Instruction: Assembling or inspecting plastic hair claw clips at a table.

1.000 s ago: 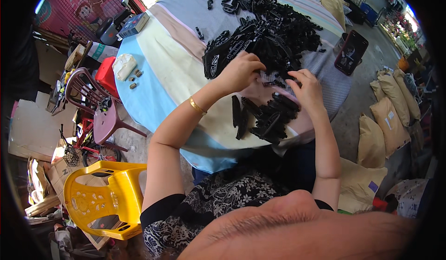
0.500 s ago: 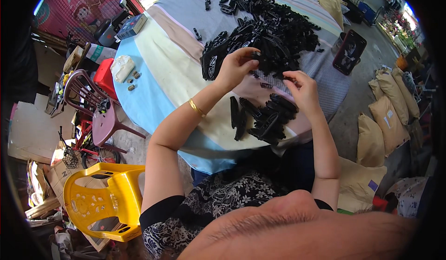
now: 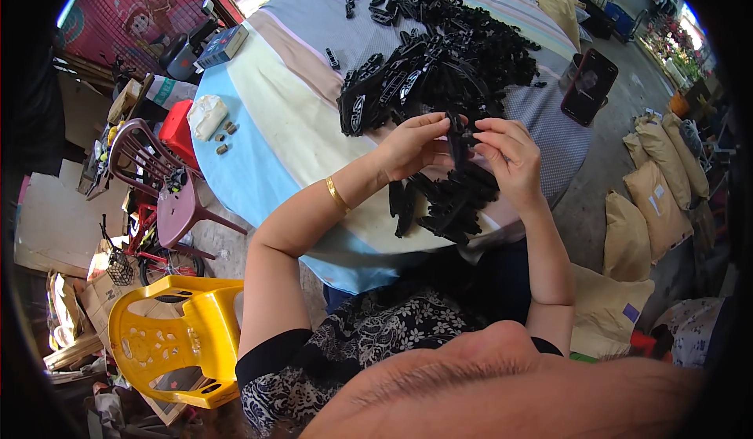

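Note:
Between my hands, over the near part of the table, is a long black plastic part (image 3: 457,141). My left hand (image 3: 420,142) grips it with thumb and fingers closed. Beside it, my right hand (image 3: 510,156) has its thumb and fingertips pinched together at the part's right side; whatever small thing they hold is too dark to make out. Below my hands lies a small heap of similar long black parts (image 3: 451,211). Beyond them spreads a large pile of black plastic parts (image 3: 439,62), some long and curved, some small.
A striped cloth covers the round table (image 3: 267,125). A phone (image 3: 590,86) stands upright at the right edge by a cup. At the left are a white bag (image 3: 207,117) and a box (image 3: 223,46). A yellow chair (image 3: 169,341), a purple chair (image 3: 174,180) and tan sacks (image 3: 657,196) surround the table.
My left hand has come back from the large pile toward me and now holds a long black part. My right hand has moved slightly nearer and meets it there.

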A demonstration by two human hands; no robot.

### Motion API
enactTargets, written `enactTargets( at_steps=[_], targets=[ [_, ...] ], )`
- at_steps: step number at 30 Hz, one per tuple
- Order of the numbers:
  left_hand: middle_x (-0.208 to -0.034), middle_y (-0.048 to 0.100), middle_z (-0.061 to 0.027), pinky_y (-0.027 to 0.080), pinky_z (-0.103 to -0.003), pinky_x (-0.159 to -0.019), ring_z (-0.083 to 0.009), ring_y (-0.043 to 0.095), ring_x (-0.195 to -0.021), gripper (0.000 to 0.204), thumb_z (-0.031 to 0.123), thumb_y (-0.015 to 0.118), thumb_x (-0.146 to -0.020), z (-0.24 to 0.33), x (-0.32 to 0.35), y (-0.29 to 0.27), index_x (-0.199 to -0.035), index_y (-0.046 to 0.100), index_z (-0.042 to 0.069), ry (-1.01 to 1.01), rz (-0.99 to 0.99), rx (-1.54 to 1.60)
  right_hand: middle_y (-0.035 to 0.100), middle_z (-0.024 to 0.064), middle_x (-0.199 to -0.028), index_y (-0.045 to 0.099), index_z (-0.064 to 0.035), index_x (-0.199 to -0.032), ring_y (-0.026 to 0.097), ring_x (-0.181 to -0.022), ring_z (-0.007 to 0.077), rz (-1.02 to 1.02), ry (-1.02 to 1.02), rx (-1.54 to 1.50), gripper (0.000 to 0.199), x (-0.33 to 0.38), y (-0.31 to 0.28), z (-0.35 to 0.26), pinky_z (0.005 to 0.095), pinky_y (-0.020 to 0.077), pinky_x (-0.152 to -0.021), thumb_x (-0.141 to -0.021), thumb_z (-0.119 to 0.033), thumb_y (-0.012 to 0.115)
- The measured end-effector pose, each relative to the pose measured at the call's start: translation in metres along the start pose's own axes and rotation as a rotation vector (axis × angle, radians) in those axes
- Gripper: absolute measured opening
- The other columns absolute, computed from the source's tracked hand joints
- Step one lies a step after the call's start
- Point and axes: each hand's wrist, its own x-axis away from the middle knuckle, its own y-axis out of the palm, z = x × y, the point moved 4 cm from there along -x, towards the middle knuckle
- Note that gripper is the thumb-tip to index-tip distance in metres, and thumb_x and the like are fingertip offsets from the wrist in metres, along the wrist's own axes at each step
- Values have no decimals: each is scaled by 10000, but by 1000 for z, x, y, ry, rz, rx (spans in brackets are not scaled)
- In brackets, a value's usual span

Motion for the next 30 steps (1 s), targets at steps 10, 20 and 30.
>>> enactTargets(
  at_steps=[10, 20, 30],
  targets=[
    [-785, 620, -77, 511, -231, -484, -146, 618, -590, 275, 271, 500, -939, -12, 3, -6, -929, 564, 5, -173, 12, -373, 630, 51, -965, 659, -42, -803, 570, -899, 228, -131, -273, 156, 183, -3, 6, -26, 305, 505, -688, -629, -36, 714],
    [-894, 652, -88, 527, -227, -670, -141, 639, -760, 320, 100, 621, -837, 5, 12, 7, -1125, 569, -30, -91, -82, -574, 648, 75, -926, 661, -27, -878, 614, -840, 207, -179, -141, 136, 180, 3, 2, -15, 283, 513, -687, -708, -67, 701],
    [-925, 634, -188, 483, -350, -729, -315, 616, -827, 382, 55, 648, -735, 16, 22, 30, -1104, 581, -12, 464, -46, -1372, 677, 95, -825, 633, 8, -1002, 646, -712, 122, -297, 375, -124, 292, 14, 6, 10, 234, 512, -661, -736, -68, 723]
  ],
)
